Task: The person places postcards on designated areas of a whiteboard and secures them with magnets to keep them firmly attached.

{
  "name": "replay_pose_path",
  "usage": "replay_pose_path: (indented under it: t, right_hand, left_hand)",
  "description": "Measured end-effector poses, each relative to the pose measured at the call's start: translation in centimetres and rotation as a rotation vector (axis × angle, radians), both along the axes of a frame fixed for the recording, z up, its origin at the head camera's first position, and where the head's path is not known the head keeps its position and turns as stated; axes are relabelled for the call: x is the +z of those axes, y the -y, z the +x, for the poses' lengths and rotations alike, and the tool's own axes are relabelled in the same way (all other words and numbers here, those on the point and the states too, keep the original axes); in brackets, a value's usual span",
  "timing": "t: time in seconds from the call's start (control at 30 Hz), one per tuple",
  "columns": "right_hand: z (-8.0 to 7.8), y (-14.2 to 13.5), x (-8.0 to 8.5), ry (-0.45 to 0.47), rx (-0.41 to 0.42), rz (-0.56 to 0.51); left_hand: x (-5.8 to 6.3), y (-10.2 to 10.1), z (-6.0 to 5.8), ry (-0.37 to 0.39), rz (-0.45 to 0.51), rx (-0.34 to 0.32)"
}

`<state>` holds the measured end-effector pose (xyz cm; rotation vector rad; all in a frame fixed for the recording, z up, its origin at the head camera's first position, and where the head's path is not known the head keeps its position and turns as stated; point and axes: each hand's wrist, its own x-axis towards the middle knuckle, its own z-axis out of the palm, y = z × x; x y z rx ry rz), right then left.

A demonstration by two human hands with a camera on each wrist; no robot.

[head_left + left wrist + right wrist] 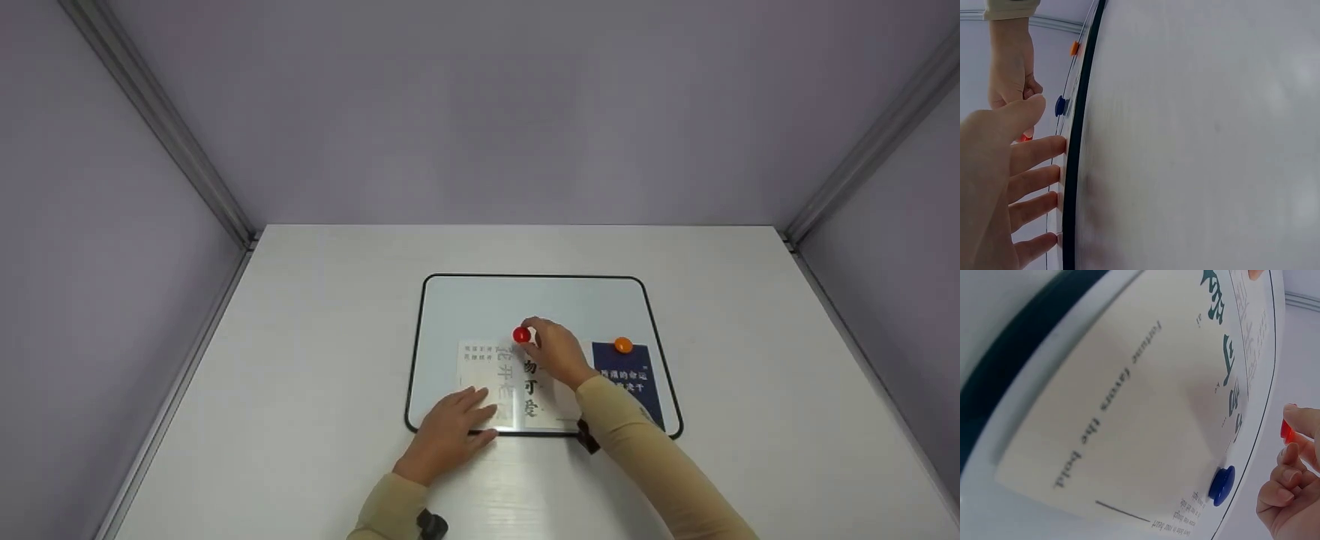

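Between thumb and fingertips my right hand (559, 352) pinches a round red magnet (522, 334), held near the top of the left card and the middle card. My left hand (450, 427) rests with spread fingers on the lower part of the left card (474, 375), a pale sheet with grey characters. The middle card (551, 412) is cream with dark characters, and a blue magnet (1222, 486) sits at its upper edge, hidden in the head view. An orange magnet (623, 345) sits at the top of the dark blue card (611, 360).
All three cards lie on a whiteboard (487, 304) with a black rim. The board lies on a white table (337, 322), enclosed by pale walls (510, 112) at the back and sides. My right forearm crosses over part of the dark blue card.
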<state>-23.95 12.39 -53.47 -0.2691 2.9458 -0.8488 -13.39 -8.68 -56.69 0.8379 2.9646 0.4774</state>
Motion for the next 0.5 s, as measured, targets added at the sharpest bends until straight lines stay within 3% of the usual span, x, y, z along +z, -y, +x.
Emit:
replay_pose_path:
  t: [0.5]
  right_hand:
    - [0.0, 2.0, -0.3, 0.027, -0.003, -0.007]
  left_hand:
    - [0.0, -0.1, -0.1, -0.017, 0.000, -0.009]
